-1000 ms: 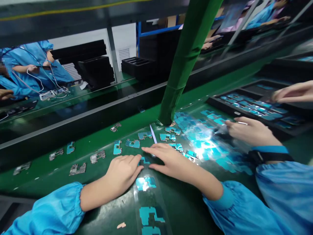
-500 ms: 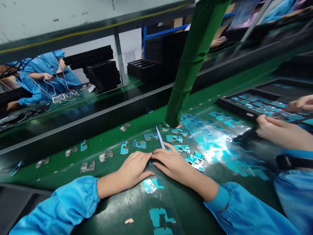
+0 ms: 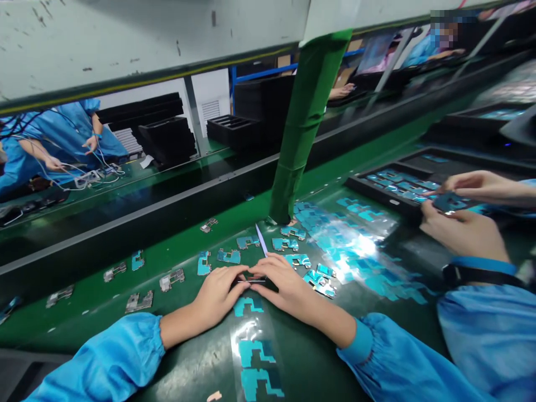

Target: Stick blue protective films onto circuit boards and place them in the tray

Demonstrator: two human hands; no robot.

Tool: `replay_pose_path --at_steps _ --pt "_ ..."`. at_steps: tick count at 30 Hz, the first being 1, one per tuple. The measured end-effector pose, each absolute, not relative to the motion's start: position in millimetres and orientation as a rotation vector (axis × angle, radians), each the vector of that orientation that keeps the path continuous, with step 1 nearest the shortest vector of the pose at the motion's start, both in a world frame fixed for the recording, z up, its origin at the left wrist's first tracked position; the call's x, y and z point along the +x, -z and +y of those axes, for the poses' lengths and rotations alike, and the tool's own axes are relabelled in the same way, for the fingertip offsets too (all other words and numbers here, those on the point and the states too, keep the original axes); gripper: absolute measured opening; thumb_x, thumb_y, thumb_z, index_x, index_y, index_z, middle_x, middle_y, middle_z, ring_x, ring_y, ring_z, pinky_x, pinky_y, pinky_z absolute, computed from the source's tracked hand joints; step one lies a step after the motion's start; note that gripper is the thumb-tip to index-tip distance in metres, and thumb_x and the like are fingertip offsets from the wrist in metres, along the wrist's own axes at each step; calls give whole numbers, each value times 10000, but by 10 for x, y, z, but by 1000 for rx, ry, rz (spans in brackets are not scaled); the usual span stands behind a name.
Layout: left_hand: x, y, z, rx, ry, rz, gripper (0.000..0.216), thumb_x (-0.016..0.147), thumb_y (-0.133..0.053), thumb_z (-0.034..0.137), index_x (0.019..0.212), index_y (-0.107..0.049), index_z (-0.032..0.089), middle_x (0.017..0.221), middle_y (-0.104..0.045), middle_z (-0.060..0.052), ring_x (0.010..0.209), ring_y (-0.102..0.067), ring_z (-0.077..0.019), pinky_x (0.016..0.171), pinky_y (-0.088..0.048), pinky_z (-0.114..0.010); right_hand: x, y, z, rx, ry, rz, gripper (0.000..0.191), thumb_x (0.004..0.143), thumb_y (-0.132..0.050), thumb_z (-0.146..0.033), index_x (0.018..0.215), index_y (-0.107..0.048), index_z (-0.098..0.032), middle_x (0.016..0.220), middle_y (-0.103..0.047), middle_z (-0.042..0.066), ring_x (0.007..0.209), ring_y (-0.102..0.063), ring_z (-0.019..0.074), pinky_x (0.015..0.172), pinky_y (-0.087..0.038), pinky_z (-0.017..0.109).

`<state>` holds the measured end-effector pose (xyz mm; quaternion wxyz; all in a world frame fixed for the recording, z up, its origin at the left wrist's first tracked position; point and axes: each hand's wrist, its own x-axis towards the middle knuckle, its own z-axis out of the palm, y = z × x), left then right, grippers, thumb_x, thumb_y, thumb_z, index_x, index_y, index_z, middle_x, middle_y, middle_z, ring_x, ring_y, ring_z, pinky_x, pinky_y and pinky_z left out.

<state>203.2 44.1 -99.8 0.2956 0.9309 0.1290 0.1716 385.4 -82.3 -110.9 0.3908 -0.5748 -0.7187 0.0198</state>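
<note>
My left hand (image 3: pixel 220 290) and my right hand (image 3: pixel 285 282) meet at the fingertips over the bench. Between their fingers and thumbs is a thin circuit board (image 3: pixel 251 281), seen nearly edge-on and partly hidden. Just below lies a clear film strip (image 3: pixel 237 335) bearing several blue die-cut stickers (image 3: pixel 255 353). A pale purple pointed tool (image 3: pixel 261 240) rests beyond my right fingers. Boards covered in blue film (image 3: pixel 285 244) lie around it, and bare metallic boards (image 3: pixel 171 279) are spread to the left of my left hand.
A green-wrapped post (image 3: pixel 299 123) rises behind the boards. Sheets of blue stickers (image 3: pixel 347 240) spread to the right. A co-worker's hands (image 3: pixel 464 223) hold a board near a black tray (image 3: pixel 393 202). An overhead shelf (image 3: pixel 146 39) crosses the top. Another person (image 3: pixel 62 134) handles cables across the bench.
My fingers have shifted from nearly flat on the bench to pinching the thin board between them. The camera view has turned slightly right. The co-worker's hands now hold a board more plainly.
</note>
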Motion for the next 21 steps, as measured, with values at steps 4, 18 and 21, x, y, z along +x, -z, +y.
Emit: replay_pose_path --at_steps 4,18,21 --pt "2036 1014 439 2335 -570 395 304 988 -550 300 1279 -558 214 1068 -708 -55 935 -688 -193 859 -569 -357 3844 1057 -857 -1500 -35 -1610 330 953 -635 -357 1241 -567 -210 1085 -682 102 1032 -632 269 939 -491 472" --pt "2017 982 445 2454 -806 166 386 988 -518 147 1362 -499 238 1125 -620 -78 1015 -631 -176 861 -549 -311 3648 1016 -788 -1420 -921 -869 468 783 -726 -466 1135 -566 -203 757 -719 19 730 -705 218 722 -564 362" --pt "2012 1038 507 2522 -752 184 417 990 -486 146 1396 -476 242 1200 -586 -102 1076 -618 -196 885 -555 -338 3695 969 -814 -1447 -768 -974 352 813 -701 -423 1089 -629 -216 804 -742 35 773 -719 232 742 -582 377"
